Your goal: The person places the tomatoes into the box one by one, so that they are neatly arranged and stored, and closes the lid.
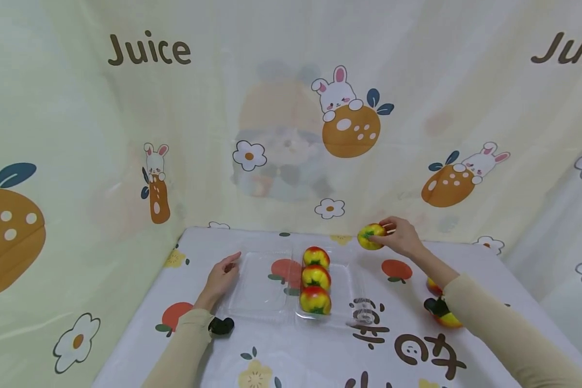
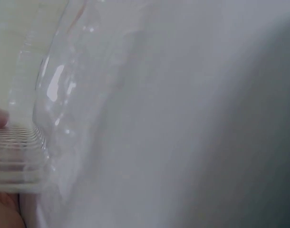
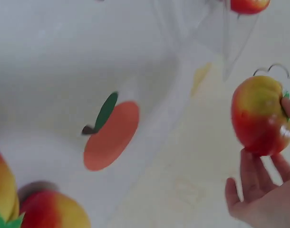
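Note:
My right hand [image 1: 401, 237] holds a red-and-yellow fruit [image 1: 371, 237] with a green calyx above the table's far edge. In the right wrist view, the thumb presses the calyx of this fruit [image 3: 261, 116] and the fingers support its other side. A clear plastic clamshell box [image 1: 341, 280] lies unfolded on the table. Three similar fruits [image 1: 316, 277] stand in a row along the left side of its right half. My left hand [image 1: 222, 277] is at the outer edge of the left half [image 1: 264, 285], pinching the ribbed rim [image 2: 16, 142] in the left wrist view.
More red-and-yellow fruits [image 1: 447, 319] lie at the right of the table, partly hidden by the right sleeve [image 1: 504, 334]. A patterned white cloth [image 1: 252, 350] covers the table. Printed curtains [image 1: 281, 215] hang close behind and at both sides.

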`<act>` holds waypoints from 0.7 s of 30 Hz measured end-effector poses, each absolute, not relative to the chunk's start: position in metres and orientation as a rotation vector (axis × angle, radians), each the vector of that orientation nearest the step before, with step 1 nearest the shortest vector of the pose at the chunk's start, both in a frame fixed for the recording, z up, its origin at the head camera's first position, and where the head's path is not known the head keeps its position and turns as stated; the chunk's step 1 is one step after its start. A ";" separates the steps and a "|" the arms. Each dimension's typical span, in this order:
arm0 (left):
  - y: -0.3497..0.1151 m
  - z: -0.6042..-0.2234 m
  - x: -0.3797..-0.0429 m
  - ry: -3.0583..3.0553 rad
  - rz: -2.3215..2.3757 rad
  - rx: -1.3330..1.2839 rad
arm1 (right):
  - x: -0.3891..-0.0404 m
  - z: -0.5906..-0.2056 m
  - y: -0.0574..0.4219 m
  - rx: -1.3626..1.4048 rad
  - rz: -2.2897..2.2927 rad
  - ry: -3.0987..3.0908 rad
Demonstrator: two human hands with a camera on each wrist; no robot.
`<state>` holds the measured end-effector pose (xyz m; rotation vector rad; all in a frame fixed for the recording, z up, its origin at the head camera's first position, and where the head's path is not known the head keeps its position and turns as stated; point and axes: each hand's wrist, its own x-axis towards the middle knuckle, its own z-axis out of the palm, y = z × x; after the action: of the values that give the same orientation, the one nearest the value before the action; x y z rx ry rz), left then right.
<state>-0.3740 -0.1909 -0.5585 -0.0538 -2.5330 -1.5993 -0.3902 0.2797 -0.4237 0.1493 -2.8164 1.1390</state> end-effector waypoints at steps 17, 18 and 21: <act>-0.190 -0.558 -0.372 -2.535 -1.642 -0.066 | -0.382 -0.446 0.237 0.775 0.997 -2.800; -0.190 -0.557 -0.372 -2.537 -1.637 -0.068 | -0.382 -0.447 0.235 0.784 0.986 -2.806; -0.191 -0.555 -0.373 -2.540 -1.623 -0.072 | -0.383 -0.449 0.231 0.793 0.959 -2.832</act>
<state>-0.3727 -0.1906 -0.5554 -0.0724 -2.5396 -1.6225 -0.3829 0.2315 -0.4490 0.7933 -2.8323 0.9589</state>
